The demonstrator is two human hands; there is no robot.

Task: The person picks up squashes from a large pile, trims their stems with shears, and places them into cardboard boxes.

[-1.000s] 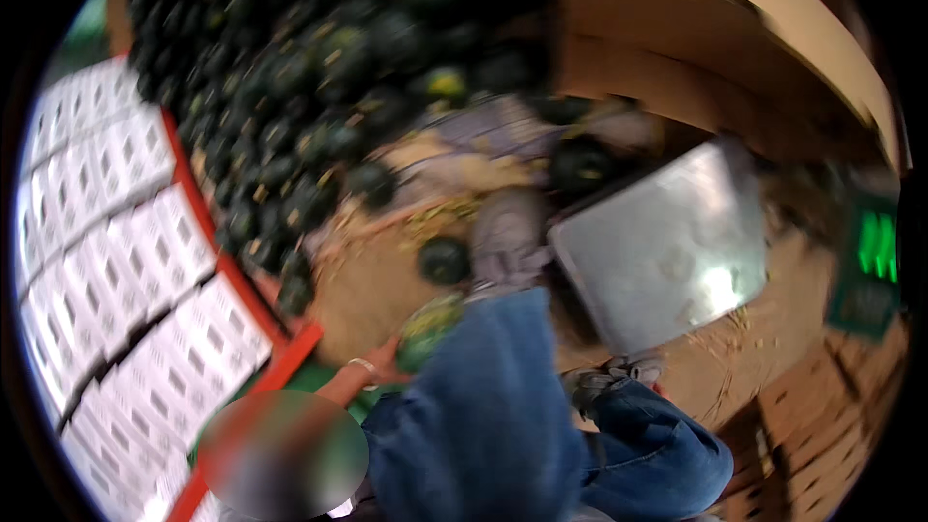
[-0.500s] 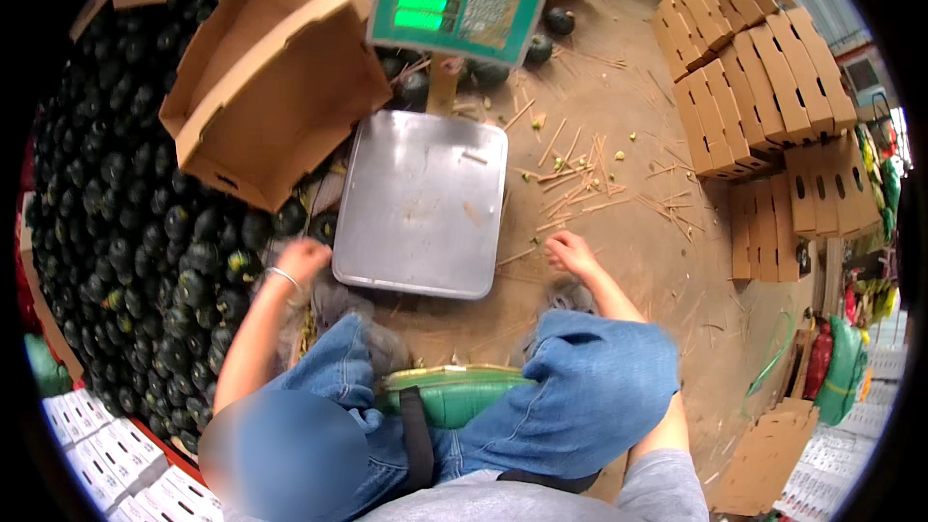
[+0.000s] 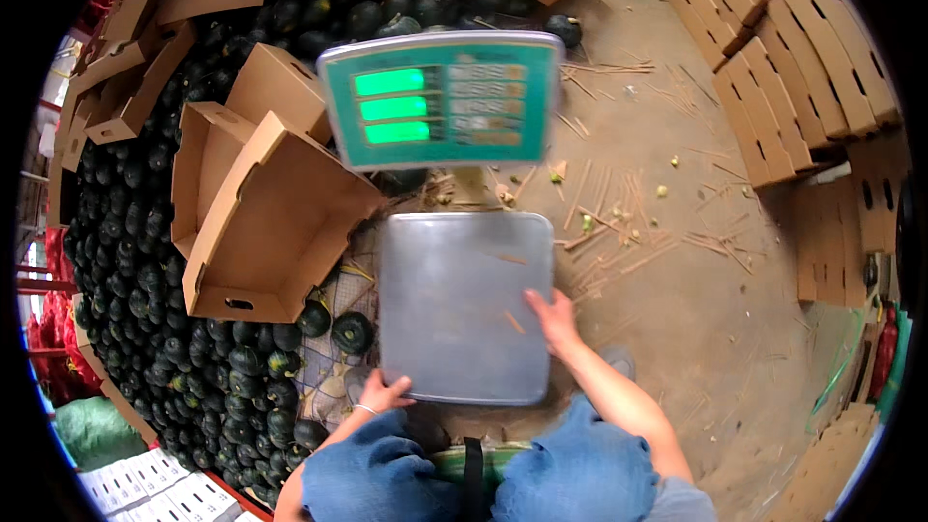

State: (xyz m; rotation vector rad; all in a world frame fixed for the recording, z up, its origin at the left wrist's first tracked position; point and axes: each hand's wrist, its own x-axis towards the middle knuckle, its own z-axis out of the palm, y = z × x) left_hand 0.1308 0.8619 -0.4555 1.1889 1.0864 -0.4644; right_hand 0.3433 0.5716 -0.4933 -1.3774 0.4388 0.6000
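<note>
A platform scale with a bare metal plate [image 3: 464,300] stands in front of my knees, its teal display head [image 3: 440,101] lit with green readouts. My left hand [image 3: 381,392], fingers apart, is at the plate's near left corner and appears to touch its edge. On the plate's right edge rests my right hand [image 3: 554,322], thumb and fingers spread. Neither hand holds anything that I can see. Two thin brown strips [image 3: 514,322] lie on the plate. Just left of it sits a dark green squash [image 3: 352,333].
Left of the scale, open cardboard boxes [image 3: 275,222] lie tilted on a large heap of dark green squashes [image 3: 145,300]. Thin brown sticks [image 3: 619,227] litter the floor to the right. Stacked cardboard boxes [image 3: 793,87] stand at the far right.
Both hands have come from beside the plate, fingers curled, onto its edges with fingers spread. My view has shifted, so the scale appears lower and farther right.
</note>
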